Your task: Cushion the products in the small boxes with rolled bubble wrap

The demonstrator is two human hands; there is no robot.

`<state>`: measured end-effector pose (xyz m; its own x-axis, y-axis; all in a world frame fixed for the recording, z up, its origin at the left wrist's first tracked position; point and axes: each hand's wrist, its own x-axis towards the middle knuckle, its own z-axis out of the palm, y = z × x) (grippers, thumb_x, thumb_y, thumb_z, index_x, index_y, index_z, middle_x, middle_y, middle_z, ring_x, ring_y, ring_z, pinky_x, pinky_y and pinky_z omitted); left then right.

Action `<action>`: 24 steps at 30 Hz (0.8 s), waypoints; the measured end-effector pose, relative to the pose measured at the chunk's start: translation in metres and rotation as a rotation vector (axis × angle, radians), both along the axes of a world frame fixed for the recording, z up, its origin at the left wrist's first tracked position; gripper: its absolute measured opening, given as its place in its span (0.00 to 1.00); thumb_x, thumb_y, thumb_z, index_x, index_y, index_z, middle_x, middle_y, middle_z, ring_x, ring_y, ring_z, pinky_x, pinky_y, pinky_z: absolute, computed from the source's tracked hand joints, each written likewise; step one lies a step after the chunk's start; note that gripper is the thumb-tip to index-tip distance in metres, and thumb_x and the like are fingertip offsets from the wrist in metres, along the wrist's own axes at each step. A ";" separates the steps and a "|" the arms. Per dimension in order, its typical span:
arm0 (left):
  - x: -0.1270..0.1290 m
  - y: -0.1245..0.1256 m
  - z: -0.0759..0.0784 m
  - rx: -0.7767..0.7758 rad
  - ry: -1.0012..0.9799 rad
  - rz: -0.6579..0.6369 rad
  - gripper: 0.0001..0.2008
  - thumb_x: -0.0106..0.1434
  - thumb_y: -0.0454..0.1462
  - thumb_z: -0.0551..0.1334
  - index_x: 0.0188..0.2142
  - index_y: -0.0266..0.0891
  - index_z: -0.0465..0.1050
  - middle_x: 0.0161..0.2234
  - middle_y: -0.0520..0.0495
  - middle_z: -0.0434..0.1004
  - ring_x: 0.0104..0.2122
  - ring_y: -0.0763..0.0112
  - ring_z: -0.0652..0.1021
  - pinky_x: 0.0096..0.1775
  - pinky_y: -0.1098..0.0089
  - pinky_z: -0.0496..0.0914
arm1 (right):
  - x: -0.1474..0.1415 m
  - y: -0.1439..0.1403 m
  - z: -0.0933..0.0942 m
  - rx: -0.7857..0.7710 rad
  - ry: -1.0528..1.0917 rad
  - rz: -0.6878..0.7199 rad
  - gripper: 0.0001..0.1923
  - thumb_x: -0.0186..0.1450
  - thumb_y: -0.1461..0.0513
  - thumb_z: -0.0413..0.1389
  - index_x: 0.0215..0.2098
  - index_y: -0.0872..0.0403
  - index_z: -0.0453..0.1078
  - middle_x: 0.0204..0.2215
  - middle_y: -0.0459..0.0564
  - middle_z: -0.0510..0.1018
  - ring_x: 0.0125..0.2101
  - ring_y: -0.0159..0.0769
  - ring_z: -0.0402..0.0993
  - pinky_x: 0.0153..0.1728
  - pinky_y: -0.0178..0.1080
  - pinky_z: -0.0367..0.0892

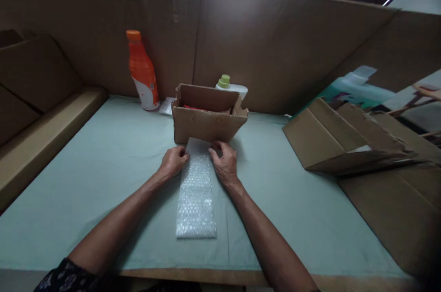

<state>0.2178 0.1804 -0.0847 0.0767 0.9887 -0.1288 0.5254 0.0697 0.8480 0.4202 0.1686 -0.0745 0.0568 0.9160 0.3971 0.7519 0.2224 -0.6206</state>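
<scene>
A long, narrow strip of bubble wrap [196, 195] lies lengthwise in front of me, its far end near a small open cardboard box [203, 124]. My left hand [174, 161] is closed, pinching the strip's left edge close to that far end. On the opposite edge, my right hand [225, 163] has thumb and curled fingers on the wrap. Something red [206, 108] shows inside the small box, mostly hidden by its front wall.
An orange bottle [143, 73] and a white bottle with a green cap [229, 85] stand near the tall cardboard wall [285, 48]. Open cartons [330, 140] and a teal bottle [358, 87] are at right. A long cardboard piece [51, 131] edges the cloth-covered table [131, 218] at left.
</scene>
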 end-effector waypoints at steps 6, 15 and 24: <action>-0.015 -0.035 0.010 0.170 0.142 -0.018 0.21 0.63 0.37 0.60 0.56 0.41 0.71 0.45 0.40 0.77 0.41 0.59 0.76 0.45 0.62 0.66 | 0.009 -0.070 0.013 -0.159 -0.035 0.306 0.08 0.68 0.60 0.55 0.42 0.51 0.76 0.38 0.49 0.83 0.40 0.41 0.77 0.46 0.44 0.64; -0.007 -0.082 0.008 0.200 0.188 -0.381 0.14 0.63 0.32 0.57 0.43 0.41 0.81 0.41 0.42 0.81 0.42 0.59 0.78 0.45 0.64 0.69 | -0.013 -0.137 0.015 -0.322 -0.271 0.455 0.06 0.63 0.66 0.62 0.39 0.54 0.74 0.55 0.60 0.75 0.56 0.51 0.69 0.55 0.52 0.61; -0.015 -0.090 0.010 0.230 0.116 -0.336 0.16 0.61 0.33 0.57 0.44 0.41 0.80 0.46 0.40 0.80 0.45 0.57 0.78 0.48 0.62 0.69 | -0.023 -0.208 0.029 -0.426 0.087 0.555 0.06 0.65 0.67 0.57 0.39 0.52 0.72 0.36 0.47 0.82 0.39 0.37 0.76 0.45 0.40 0.65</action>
